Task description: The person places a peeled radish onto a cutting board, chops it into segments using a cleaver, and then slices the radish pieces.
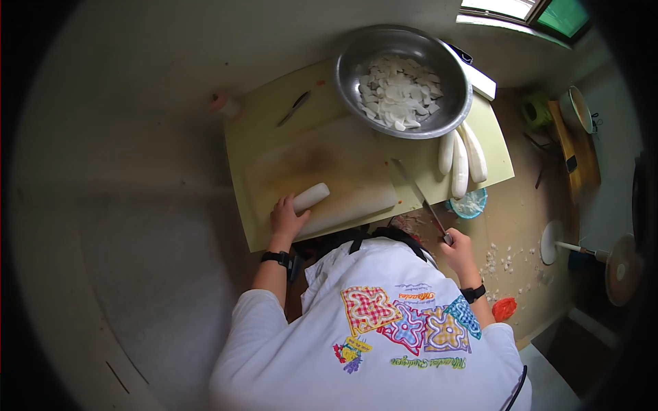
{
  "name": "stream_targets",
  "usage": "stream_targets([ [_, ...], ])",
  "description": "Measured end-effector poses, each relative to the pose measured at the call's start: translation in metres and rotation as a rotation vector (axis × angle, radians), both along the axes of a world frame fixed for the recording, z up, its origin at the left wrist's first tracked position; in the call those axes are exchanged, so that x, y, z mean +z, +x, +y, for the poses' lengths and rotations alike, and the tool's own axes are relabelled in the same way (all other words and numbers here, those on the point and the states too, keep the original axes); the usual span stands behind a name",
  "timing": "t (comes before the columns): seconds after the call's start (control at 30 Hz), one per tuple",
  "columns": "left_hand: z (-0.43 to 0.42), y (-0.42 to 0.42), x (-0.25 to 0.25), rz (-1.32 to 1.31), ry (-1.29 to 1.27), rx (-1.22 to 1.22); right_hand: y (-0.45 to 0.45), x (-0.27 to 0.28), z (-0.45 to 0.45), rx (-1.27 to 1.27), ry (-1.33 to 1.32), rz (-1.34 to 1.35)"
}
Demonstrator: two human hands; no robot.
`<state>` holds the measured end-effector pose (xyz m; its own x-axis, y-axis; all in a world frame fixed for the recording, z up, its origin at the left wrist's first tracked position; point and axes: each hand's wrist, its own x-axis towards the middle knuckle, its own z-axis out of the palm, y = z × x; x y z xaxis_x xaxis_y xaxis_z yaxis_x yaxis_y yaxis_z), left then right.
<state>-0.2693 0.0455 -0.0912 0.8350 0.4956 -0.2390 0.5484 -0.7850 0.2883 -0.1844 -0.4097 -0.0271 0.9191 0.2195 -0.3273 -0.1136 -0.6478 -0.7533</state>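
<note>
Pale yellow, the worktop (255,125) is largely covered in its middle by a stained cutting board (349,154). At the top of the frame, a metal bowl (456,79) is heaped with white slices (399,92); below it to the right, three peeled roots (460,168) are laid side by side. A slim dark tool (293,109) is seen left of the bowl, and a blue basin (485,203) is partly hidden by the worktop's edge.

The white root piece (312,196) is placed on the board, left of centre, its long axis slanted from lower left to upper right. Its lower-left end is pinched by the fingers of the left hand (288,219). A knife (420,194), tip pointed up-left near the board's right edge, is gripped by the right hand (458,251), its fingers wrapped round the handle.
</note>
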Motion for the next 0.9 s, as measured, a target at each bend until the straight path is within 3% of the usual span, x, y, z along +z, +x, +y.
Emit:
stream_targets([
  [0.2,0.043,-0.022,0.002,0.061,-0.07,0.005,-0.005,0.01,0.074,0.222,-0.102,0.042],
  [0.3,0.062,-0.033,-0.002,-0.015,-0.119,-0.117,-0.013,0.019,0.11,0.269,-0.101,0.019],
  [0.67,0.083,-0.021,-0.01,-0.2,-0.28,-0.394,-0.049,0.011,0.181,0.233,-0.12,0.038],
  [0.8,0.085,-0.015,-0.002,-0.152,-0.346,-0.376,-0.054,0.018,0.192,0.203,-0.133,0.022],
  [0.9,0.089,-0.011,0.002,-0.309,-0.361,-0.332,-0.052,0.025,0.197,0.214,-0.154,0.021],
])
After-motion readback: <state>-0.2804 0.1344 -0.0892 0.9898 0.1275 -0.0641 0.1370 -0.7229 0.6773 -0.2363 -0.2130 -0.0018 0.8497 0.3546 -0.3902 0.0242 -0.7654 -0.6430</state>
